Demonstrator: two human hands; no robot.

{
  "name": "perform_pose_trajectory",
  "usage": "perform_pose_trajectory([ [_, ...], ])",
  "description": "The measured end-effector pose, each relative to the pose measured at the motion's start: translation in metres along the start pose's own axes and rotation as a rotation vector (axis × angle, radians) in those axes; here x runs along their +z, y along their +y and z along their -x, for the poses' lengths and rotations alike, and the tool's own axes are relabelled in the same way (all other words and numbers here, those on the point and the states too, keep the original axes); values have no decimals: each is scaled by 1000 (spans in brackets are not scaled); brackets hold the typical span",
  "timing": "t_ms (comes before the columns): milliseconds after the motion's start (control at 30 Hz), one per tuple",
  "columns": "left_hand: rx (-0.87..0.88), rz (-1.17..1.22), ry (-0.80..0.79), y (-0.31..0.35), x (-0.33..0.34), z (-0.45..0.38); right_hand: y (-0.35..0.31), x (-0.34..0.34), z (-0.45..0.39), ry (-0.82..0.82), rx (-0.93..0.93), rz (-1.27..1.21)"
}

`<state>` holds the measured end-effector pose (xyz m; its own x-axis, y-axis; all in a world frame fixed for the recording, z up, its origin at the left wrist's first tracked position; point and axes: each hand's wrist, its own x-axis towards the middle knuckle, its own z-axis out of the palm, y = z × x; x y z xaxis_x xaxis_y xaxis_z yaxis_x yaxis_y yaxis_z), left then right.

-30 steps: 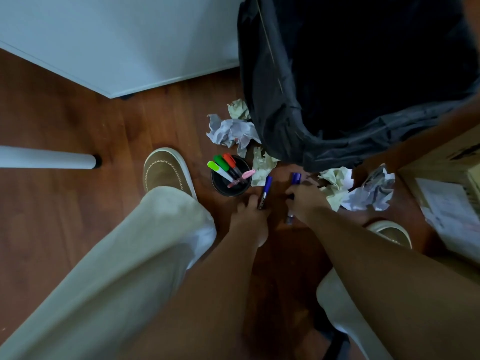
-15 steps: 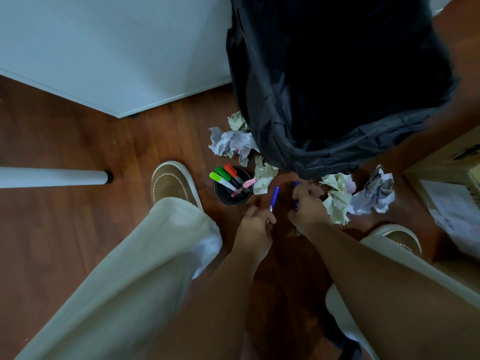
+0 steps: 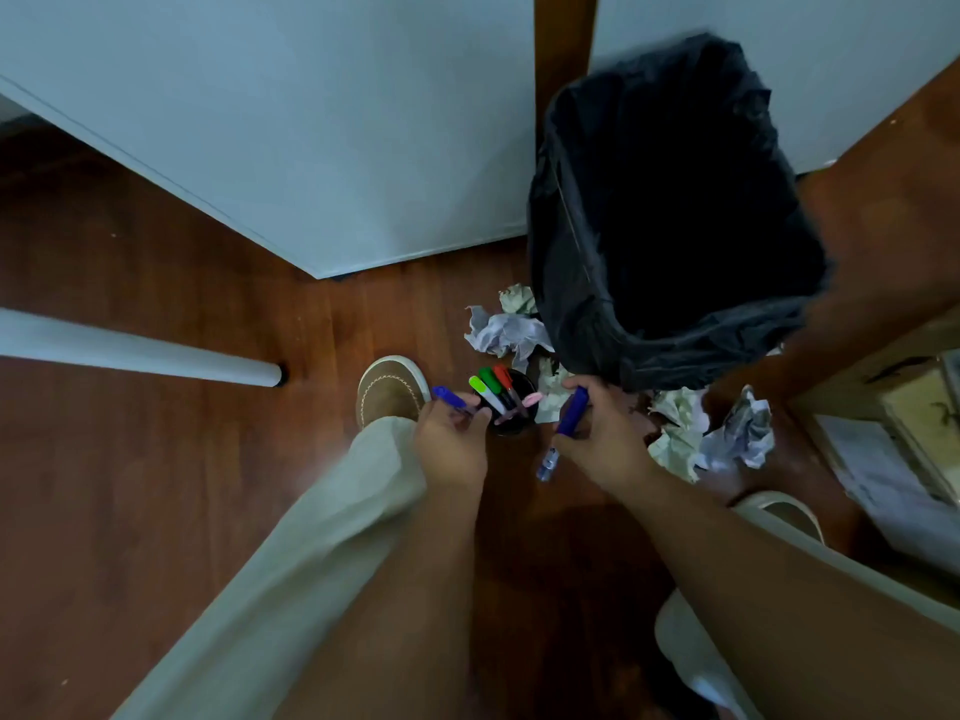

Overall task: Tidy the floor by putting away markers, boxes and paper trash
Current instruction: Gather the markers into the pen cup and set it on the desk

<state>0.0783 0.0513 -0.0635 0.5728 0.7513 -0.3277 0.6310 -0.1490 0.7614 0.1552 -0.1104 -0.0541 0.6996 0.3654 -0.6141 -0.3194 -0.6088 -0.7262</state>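
My feed is dim and tinted cool blue, with no glare anywhere. The pale cabinet panels (image 3: 291,132) at the top are the brightest area, lit soft and even; I cannot tell where the light comes from. The wooden floor (image 3: 130,485) reads dark red-brown and sinks into murk between my forearms at the bottom. Inside the black bin liner (image 3: 675,200) I see no detail, only flat black. The wide lens bends the straight cabinet edges and the white table leg (image 3: 140,356). Both hands (image 3: 452,444) are soft with motion blur, and the crumpled paper (image 3: 506,330) looks smeared rather than crisp. The bin's upper rim is blurred too.
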Motion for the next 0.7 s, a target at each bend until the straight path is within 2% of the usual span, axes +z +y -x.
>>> perform_pose_trajectory([
  [200,-150,47,-33,-5,5,-4,-21,19,4,205,-32,-149],
  [300,-169,41,-63,-10,6,-8,-21,25,4,242,-14,-146],
  [500,-267,105,-117,-4,5,-10,-26,30,2,240,40,-95],
  [700,-333,114,-204,5,7,-5,-25,39,-5,100,79,2],
])
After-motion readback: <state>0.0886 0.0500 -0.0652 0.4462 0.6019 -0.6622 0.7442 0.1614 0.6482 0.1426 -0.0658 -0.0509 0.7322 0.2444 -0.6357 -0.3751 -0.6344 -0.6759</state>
